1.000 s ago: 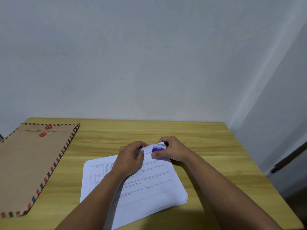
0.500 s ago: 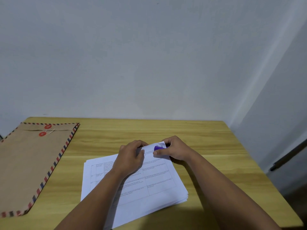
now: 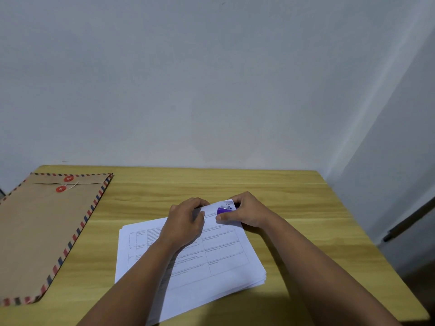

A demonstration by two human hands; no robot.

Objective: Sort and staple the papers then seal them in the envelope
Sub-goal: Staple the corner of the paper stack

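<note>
Left hand (image 3: 186, 222): my fingers curl over the far edge of the papers (image 3: 188, 262), pinching the corner area to hold the sheets together.
Right hand (image 3: 244, 211): my fingers are clamped on the purple stapler (image 3: 222, 211), thumb on its near side, at the far right corner of the stack.
Papers: a fanned stack lying on the worktop (image 3: 294, 208), skewed, printed tables facing up; the lower edges are not flush.
Stapler: sits at the corner of the sheets; I cannot tell how deep the corner is in its mouth.
Envelope (image 3: 44, 229): flat at the left of the worktop, well apart from the papers, its string clasp at the far end.
Step, as I judge it: stapling the corner; sealing is not yet begun.
Risk: with the sheets fanned, the staple may miss the lower ones.
Risk: if my left grip loosens, the stack may slide as I squeeze.
Risk: a shallow bite could tear out at the corner.
</note>
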